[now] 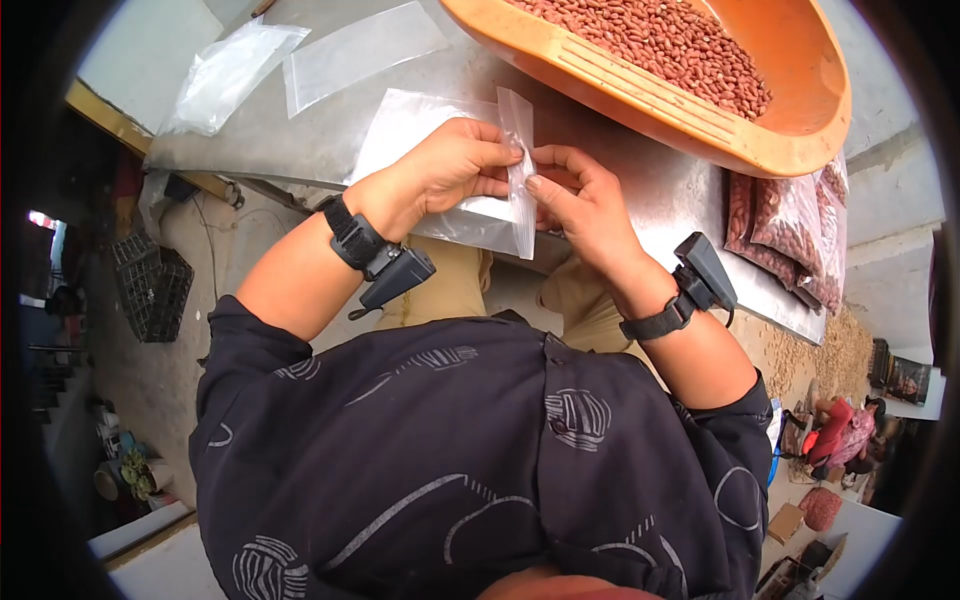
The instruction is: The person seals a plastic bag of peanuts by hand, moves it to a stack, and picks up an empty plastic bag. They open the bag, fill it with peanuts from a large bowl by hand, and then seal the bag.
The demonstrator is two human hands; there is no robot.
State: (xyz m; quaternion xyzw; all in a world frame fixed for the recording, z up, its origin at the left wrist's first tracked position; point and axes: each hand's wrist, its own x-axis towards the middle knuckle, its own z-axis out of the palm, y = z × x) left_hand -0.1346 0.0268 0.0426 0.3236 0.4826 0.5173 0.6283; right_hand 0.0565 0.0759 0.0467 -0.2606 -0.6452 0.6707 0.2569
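Both hands meet over the near edge of a metal table [660, 190]. My left hand [450, 170] and my right hand [580, 205] each pinch the top of one small clear plastic bag [520, 180], which stands on edge between the fingertips and looks empty. Under my left hand lies a flat stack of more clear bags [410, 125]. Each wrist carries a black strap with a small device. Just beyond the hands sits a large orange tub [800, 130] holding red-skinned peanuts [670, 40].
Filled bags of peanuts [790, 225] lie at the table's right end. Loose empty bags [230, 70] and a flat clear sheet [360, 50] rest at the far left. A black crate [150, 285] stands on the ground at left. A person sits low at right [840, 430].
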